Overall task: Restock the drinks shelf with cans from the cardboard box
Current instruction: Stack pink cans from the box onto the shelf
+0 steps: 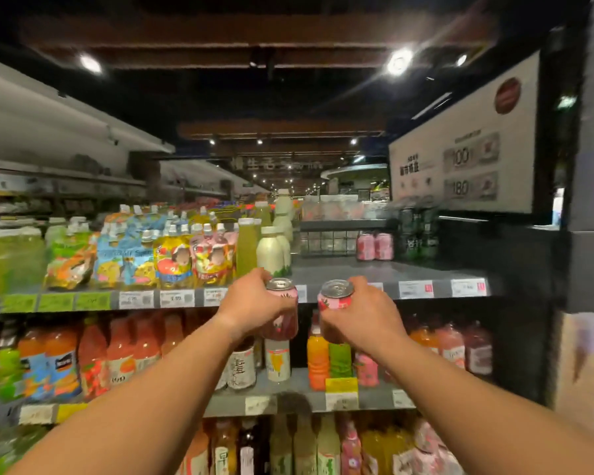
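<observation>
So this is a dim supermarket aisle, dark ceiling with round spotlights, and a big white poster board (467, 145) hanging on the right. The dark grey metal top shelf (374, 270) has a mostly bare stretch on its right half, with white price labels along the front edge. Left of that it's packed with colourful spouted drink pouches (172, 258) and pale cream plastic bottles (271, 250). Further back on the bare part stand two pink cans (375, 246), side by side, next to some dark green bottles (419, 234). The shelf below is full of orange and red juice bottles (93, 354).

Both arms are stretched out in front of the top shelf's edge. The left hand (254, 305) is wrapped around a pink-and-red aluminium can (283, 303), upright, silver lid showing. The right hand (364, 313) grips a second matching pink can (336, 298) the same way. The two cans are near each other, not touching, held just at shelf-edge height.
</observation>
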